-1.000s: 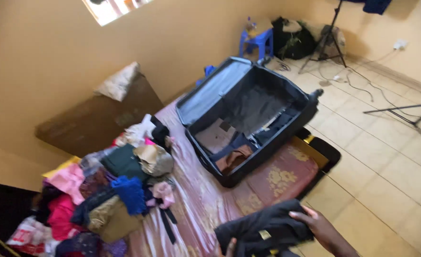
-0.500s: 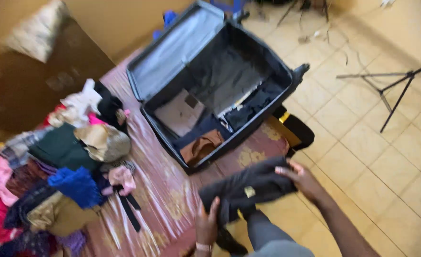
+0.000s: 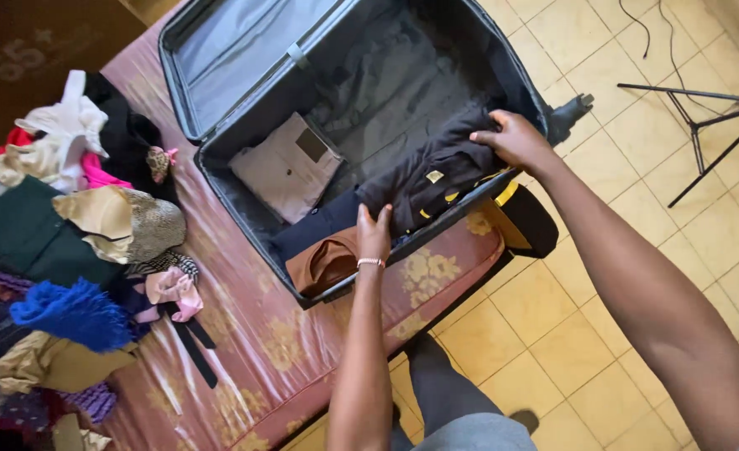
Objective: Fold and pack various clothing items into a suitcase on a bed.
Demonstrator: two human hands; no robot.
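Head view: the right hand (image 3: 516,138) has its fingers (image 3: 488,136) curled over the far end of a folded black garment (image 3: 428,177), pinching the cloth against the case's right side. The left hand (image 3: 374,235) lies flatter, its fingers together and pressed on the garment's near end, with a thin bracelet at the wrist. The garment sits inside the open suitcase (image 3: 244,63), low in the near right part of the tub. Just beside it are a brown piece (image 3: 323,263) at the near corner, a dark blue one (image 3: 315,227) behind that, and a pale folded shirt (image 3: 290,171) further in.

The likeliest slip, as I judge it, is the fold opening: the garment is held only at its two ends, so its middle could sag and bunch. Its near edge also lies close to the case rim, where cloth could hang over the zip line.

The suitcase rests on a bed (image 3: 294,351) with a shiny pink, flower-patterned cover, near the bed's right edge. A loose heap of clothes (image 3: 77,242) fills the bed's left side, with a black belt (image 3: 190,338) trailing from it. The floor (image 3: 587,326) is pale tile, with a tripod (image 3: 703,125) standing at the right.
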